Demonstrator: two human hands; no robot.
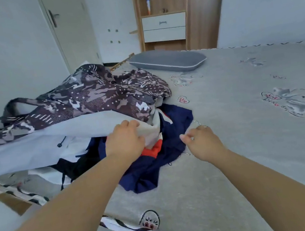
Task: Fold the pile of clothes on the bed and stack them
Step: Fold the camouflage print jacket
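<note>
On the bed: your pile of clothes [82,126] lies heaped toward the left side of the bed [250,140], unfolded, with nothing stacked yet as far as I can judge.
Left hand: your left hand [125,137] has its fingers curled over the edge of a pale grey garment [33,147], gripping that edge and lifting it, probably so you can get at what lies beneath.
Right hand: your right hand [201,141] sits just beside the navy garment [176,123], thumb and forefinger close together at its right edge; whether they actually pinch the cloth is too fine to tell.
Navy garment: it lies crumpled under the pale one, with an orange patch [151,151] showing near your left wrist, and spills onto bare sheet at the near side.
Patterned cloth: a dark brown-and-white patterned piece [89,97] is draped over the top and back of the heap, so it weighs on the pale garment you are raising.
Free space: the grey printed sheet to your right is the open room for spreading and folding, which would explain why both hands work at the heap's right edge.
Step in hand: you look to be parting one piece from the rest; folding itself has not begun.
Risk: pieces overlap, so pulling one may drag the others along.
Beyond: a grey pillow [167,61] rests at the far end, well apart from the heap.
</note>
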